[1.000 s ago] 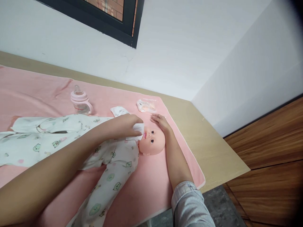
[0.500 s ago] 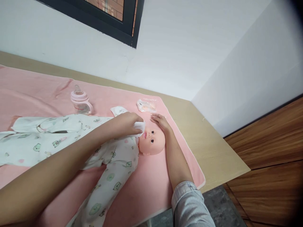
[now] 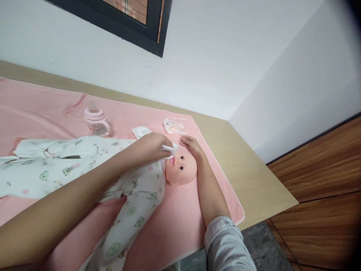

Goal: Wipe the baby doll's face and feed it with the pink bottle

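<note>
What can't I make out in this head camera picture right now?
All in the head view:
White cloth: gripped part hidden by the left hand.
Patterned outfit: lower end cut off by the left edge.
Packet: lettering too small to read.
Window: top cut off by the upper edge.

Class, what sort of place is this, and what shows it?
Probably an infant-care practice room: a dressed doll lies on a pink mat, with a feeding bottle beside it.

Bald, clothed doll (image 3: 183, 175) lies face up; white cloth (image 3: 170, 149) near its mouth
</note>
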A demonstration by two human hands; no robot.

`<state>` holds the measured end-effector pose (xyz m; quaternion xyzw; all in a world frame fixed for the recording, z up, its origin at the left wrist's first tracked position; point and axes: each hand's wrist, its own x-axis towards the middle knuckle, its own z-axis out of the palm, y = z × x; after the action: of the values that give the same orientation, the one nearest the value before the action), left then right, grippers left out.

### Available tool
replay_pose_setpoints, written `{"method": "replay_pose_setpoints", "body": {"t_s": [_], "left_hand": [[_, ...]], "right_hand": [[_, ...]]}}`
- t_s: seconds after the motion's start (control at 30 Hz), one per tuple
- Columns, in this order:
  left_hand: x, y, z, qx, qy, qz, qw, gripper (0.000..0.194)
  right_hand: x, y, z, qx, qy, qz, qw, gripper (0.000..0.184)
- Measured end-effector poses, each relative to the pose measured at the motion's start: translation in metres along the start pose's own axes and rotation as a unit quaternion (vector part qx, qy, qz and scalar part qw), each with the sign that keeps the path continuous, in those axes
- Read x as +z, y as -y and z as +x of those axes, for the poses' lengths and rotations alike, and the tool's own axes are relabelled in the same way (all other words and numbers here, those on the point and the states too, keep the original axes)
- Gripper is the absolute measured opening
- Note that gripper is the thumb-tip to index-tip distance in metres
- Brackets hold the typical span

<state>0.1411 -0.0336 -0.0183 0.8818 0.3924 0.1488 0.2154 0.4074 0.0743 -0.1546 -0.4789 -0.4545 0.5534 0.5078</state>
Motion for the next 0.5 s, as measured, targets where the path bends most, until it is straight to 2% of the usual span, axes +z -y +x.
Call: {"method": "replay_pose_setpoints", "body": {"t_s": [0.27, 0.5], "left_hand": [[-0.0002, 0.0028, 0.0000, 0.026, -0.001, -0.010, 1.000, 0.017], [-0.0023, 0.0018, -0.0038, 0.012, 0.051, -0.070, 0.996, 0.014]], "right_hand": [[0.0007, 0.0010, -0.0011, 0.005, -0.005, 0.005, 1.000, 0.018], [0.0028, 0.0040, -0.0027, 0.017, -0.019, -0.003, 1.000, 0.014]]}}
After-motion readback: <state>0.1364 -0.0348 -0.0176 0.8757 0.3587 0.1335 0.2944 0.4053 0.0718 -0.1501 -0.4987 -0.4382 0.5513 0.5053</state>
